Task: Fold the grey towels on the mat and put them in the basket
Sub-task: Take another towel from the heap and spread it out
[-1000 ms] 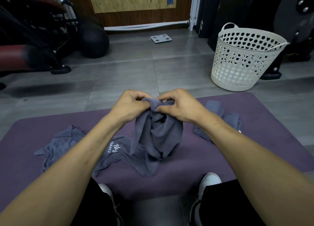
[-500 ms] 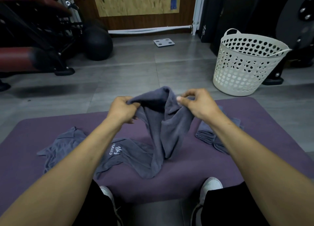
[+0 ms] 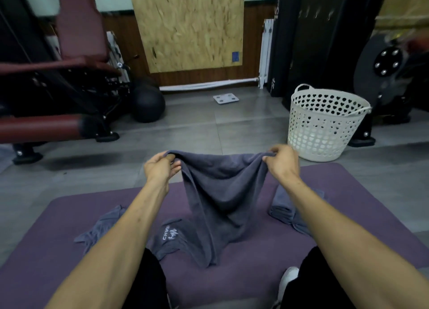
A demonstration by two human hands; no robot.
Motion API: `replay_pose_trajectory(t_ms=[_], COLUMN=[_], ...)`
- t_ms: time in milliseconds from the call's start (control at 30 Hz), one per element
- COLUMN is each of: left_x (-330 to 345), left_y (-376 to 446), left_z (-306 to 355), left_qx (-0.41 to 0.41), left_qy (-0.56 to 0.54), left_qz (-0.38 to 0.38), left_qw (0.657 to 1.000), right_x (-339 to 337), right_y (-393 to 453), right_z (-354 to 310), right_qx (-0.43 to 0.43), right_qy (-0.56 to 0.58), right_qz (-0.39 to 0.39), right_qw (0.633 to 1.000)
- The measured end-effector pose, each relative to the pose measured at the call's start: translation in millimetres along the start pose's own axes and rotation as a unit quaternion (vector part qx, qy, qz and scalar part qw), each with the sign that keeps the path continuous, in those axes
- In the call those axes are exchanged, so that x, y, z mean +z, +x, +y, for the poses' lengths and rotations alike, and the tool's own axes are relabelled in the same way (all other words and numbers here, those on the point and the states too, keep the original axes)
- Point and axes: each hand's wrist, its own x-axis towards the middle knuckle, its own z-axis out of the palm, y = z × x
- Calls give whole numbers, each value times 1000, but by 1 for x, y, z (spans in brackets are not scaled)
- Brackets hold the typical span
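Obs., L to R. Crumpled grey towel w/ white logo lay on purple mat under my L forearm, unfolded, awaiting its turn. My left hand pinched one top corner of the held grey towel, thumb and fingers curled on the hem. My right hand pinched the other corner likewise. Top edge ran stretched betw. both hands w/ slight sag at centre; body hung down, lower end touching the mat near my knees. Judged reason: held spread to find corners and square it before the fold. Folded grey towels sat stacked on the mat by my R forearm, prob. staged for the basket. White perforated basket stood on floor just beyond the mat's far R edge, mouth open, approach unobstructed. Mat centre beneath the held towel looked bare enough to lay it flat.
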Motion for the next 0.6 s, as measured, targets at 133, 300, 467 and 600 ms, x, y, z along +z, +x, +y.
replay_pose_trajectory(t_ms=[133, 300, 467, 600], left_x=[4, 11, 5, -6], left_y=[-11, -44, -84, -109], left_z=[70, 179, 262, 307], left_qx=[70, 170, 248, 293], left_qy=[-35, -90, -128, -185], left_qz=[12, -11, -25, -23], left_qw=[997, 981, 960, 938], right_x=[-44, -105, -160, -192], right_y=[3, -11, -34, -60], right_z=[-53, -135, -198, -233], right_qx=[3, -27, -75, -133], right_qy=[135, 304, 349, 400], right_qz=[71, 126, 175, 208], right_qw=[988, 944, 918, 883])
